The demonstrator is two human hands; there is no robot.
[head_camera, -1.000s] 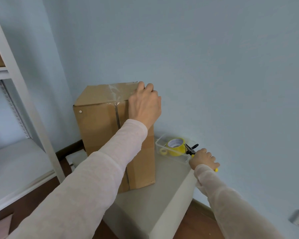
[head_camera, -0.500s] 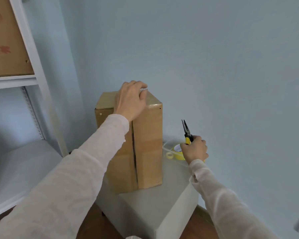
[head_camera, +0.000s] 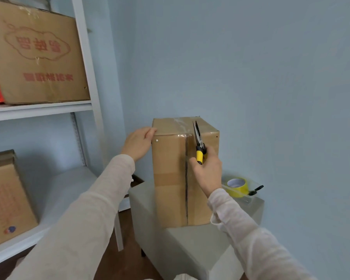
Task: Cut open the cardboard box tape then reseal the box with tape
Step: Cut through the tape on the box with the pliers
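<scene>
box: tall cardboard box [head_camera: 169,184] standing on a grey stool [head_camera: 190,245], far side close to the wall
left hand [head_camera: 138,143]: curled round the box's top left edge, steadying it
right hand [head_camera: 207,172]: gripping yellow-handled pliers [head_camera: 198,143], tips pointing up at the top front edge, just right of the seam
done so far: pretty much nothing, the clear tape [head_camera: 180,125] on top looks uncut
left: slit the tape, then reseal with the yellow tape roll [head_camera: 238,187] right of the box

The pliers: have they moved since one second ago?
Yes. The right hand has carried the pliers up and left, from beside the tape roll to the upper front of the box.
</scene>
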